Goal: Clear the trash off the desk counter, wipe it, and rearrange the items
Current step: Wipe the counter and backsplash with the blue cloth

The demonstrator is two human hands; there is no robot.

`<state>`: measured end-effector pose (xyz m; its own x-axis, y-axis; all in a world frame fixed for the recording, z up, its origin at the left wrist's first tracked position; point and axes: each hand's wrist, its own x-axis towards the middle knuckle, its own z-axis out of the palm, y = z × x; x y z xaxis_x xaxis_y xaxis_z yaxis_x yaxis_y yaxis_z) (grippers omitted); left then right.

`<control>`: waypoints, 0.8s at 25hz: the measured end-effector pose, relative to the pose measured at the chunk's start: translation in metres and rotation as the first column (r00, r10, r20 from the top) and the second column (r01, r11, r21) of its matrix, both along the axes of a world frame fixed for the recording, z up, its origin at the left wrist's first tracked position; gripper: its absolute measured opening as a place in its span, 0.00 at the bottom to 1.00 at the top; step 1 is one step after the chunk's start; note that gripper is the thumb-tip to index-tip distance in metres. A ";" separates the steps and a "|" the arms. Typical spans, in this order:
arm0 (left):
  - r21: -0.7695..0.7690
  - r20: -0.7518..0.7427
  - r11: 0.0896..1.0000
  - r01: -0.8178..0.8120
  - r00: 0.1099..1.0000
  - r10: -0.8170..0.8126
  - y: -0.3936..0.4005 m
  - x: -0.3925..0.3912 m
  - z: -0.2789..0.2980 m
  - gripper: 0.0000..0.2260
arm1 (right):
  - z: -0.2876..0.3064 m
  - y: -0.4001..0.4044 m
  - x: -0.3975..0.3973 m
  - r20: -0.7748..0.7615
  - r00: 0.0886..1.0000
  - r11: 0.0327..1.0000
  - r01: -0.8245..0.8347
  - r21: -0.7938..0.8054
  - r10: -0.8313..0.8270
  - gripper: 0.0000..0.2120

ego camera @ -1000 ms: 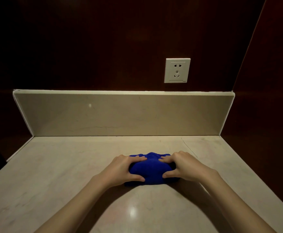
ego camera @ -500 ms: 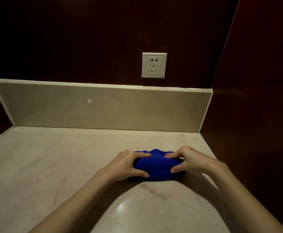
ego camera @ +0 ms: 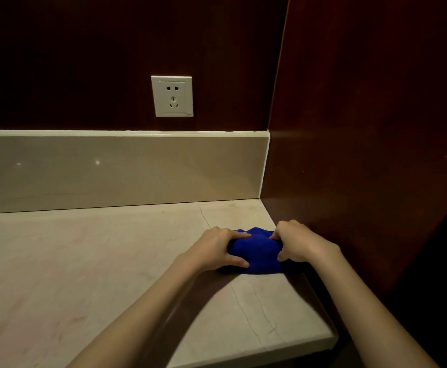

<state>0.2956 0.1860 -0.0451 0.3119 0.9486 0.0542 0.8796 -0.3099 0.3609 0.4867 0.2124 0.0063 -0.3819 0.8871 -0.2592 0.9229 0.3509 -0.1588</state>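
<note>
Close beside cloth (ego camera: 257, 251): side wall (ego camera: 363, 155).

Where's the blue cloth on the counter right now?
In the head view, the blue cloth lies bunched on the counter at its right end, beside the dark wood side wall, gripped between the left hand and right hand.

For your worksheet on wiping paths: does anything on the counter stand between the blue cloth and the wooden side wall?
Nothing visible does: the blue cloth, gripped by both hands, already lies beside the side wall.
</note>
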 end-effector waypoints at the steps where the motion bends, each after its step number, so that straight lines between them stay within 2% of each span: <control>1: 0.001 -0.014 1.000 0.001 1.000 -0.001 0.003 0.005 -0.001 0.31 | -0.003 0.000 0.002 0.006 1.000 1.000 0.004 0.007 -0.004 0.19; 7: 0.005 0.018 1.000 0.007 1.000 -0.007 0.000 0.000 -0.006 0.31 | -0.011 -0.007 0.009 -0.050 0.999 0.999 -0.023 -0.026 0.022 0.15; 13: -0.018 0.036 0.999 0.047 0.998 -0.046 -0.011 -0.015 -0.003 0.31 | -0.002 -0.017 0.001 -0.097 0.995 0.996 -0.030 -0.081 0.022 0.20; 20: -0.041 0.082 0.999 0.009 0.997 -0.006 -0.047 -0.082 -0.008 0.31 | -0.008 -0.047 -0.056 -0.058 0.990 0.992 -0.127 0.001 0.127 0.18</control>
